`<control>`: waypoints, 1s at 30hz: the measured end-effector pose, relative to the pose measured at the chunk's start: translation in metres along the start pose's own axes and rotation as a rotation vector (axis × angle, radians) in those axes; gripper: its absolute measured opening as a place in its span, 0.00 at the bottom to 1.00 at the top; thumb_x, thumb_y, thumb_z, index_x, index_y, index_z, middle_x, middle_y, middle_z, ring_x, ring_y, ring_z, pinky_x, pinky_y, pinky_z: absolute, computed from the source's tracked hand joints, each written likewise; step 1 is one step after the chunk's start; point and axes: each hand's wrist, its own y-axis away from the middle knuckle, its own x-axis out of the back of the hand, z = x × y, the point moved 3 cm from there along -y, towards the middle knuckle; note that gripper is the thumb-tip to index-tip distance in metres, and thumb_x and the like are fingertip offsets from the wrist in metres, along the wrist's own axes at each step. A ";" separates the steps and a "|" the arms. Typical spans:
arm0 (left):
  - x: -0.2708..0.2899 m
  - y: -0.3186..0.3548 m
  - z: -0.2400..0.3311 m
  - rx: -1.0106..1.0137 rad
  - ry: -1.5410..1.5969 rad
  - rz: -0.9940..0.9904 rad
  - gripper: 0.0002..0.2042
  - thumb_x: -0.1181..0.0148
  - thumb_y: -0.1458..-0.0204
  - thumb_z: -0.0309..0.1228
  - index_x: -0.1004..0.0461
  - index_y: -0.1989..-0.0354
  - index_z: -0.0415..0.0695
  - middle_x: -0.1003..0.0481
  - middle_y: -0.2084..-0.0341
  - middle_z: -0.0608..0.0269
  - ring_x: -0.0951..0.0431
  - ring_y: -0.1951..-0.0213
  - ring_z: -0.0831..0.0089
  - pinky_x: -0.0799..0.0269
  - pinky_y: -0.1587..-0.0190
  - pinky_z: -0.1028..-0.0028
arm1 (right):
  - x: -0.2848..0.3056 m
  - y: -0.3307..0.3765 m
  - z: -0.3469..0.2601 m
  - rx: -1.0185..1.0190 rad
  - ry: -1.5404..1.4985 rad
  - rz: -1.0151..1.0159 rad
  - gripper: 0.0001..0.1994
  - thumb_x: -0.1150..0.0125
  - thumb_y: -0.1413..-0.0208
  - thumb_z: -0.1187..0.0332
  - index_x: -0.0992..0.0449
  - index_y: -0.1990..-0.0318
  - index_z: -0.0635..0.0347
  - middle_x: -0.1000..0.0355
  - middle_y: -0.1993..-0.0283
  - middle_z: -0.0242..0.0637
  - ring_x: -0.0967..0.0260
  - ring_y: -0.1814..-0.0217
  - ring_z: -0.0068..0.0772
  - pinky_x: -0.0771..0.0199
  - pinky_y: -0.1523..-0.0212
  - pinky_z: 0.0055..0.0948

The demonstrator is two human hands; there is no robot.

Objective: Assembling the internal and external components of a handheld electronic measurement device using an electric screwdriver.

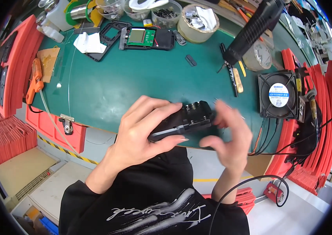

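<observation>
Both hands meet just above the near edge of the green bench mat (134, 82). Left hand (144, 131) wraps the black plastic housing (183, 119), fingers clenched over its top and thumb under its lower edge. That housing's long axis runs left to right, tilted up toward the right, its ribbed end poking out toward the right hand (230, 135). Right hand is blurred, fingers loosely curled beside that end; whether they pinch anything I cannot tell.
</observation>
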 end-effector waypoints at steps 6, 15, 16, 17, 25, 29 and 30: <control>-0.003 -0.006 0.015 -0.034 0.031 -0.081 0.32 0.20 0.62 0.41 0.21 0.48 0.34 0.20 0.61 0.52 0.21 0.63 0.56 0.26 0.58 0.64 | -0.012 0.024 0.003 -0.059 -0.013 0.099 0.24 0.21 0.62 0.59 0.18 0.55 0.59 0.27 0.71 0.34 0.34 0.76 0.35 0.32 0.74 0.30; -0.001 0.002 0.007 0.048 0.022 -0.051 0.32 0.19 0.63 0.34 0.22 0.46 0.36 0.18 0.62 0.53 0.18 0.63 0.60 0.25 0.59 0.67 | -0.001 0.024 0.007 -0.046 -0.089 0.102 0.24 0.19 0.62 0.61 0.20 0.60 0.67 0.26 0.71 0.37 0.35 0.73 0.29 0.39 0.73 0.26; 0.000 0.003 0.007 0.054 0.033 -0.058 0.32 0.20 0.62 0.33 0.22 0.45 0.36 0.18 0.63 0.54 0.18 0.63 0.61 0.24 0.59 0.68 | -0.001 0.025 0.008 -0.064 -0.097 0.099 0.24 0.19 0.62 0.61 0.20 0.59 0.68 0.25 0.71 0.37 0.34 0.73 0.29 0.38 0.73 0.25; 0.001 0.003 0.009 0.054 0.029 -0.056 0.32 0.20 0.62 0.33 0.22 0.45 0.36 0.18 0.63 0.54 0.18 0.63 0.61 0.24 0.59 0.68 | -0.001 0.026 0.008 -0.081 -0.105 0.097 0.24 0.19 0.62 0.62 0.20 0.59 0.68 0.25 0.70 0.38 0.34 0.73 0.29 0.37 0.73 0.25; 0.008 0.012 0.009 0.486 0.348 0.018 0.33 0.22 0.56 0.26 0.28 0.39 0.35 0.18 0.63 0.55 0.18 0.67 0.67 0.23 0.66 0.72 | -0.003 0.026 0.007 -0.091 -0.242 0.092 0.22 0.20 0.56 0.67 0.22 0.57 0.71 0.22 0.65 0.43 0.29 0.68 0.30 0.31 0.69 0.24; 0.010 0.007 0.011 0.418 0.377 0.104 0.30 0.23 0.55 0.24 0.26 0.41 0.35 0.18 0.63 0.55 0.19 0.67 0.69 0.22 0.63 0.73 | -0.004 0.030 0.010 -0.091 -0.230 0.031 0.21 0.20 0.54 0.68 0.23 0.57 0.72 0.22 0.65 0.43 0.29 0.68 0.29 0.31 0.69 0.23; 0.011 0.007 0.009 0.364 0.307 0.109 0.29 0.23 0.55 0.24 0.25 0.42 0.36 0.18 0.63 0.55 0.19 0.67 0.69 0.22 0.63 0.73 | -0.004 0.031 0.011 -0.088 -0.231 0.030 0.21 0.20 0.54 0.68 0.23 0.57 0.72 0.22 0.65 0.43 0.29 0.68 0.29 0.31 0.69 0.23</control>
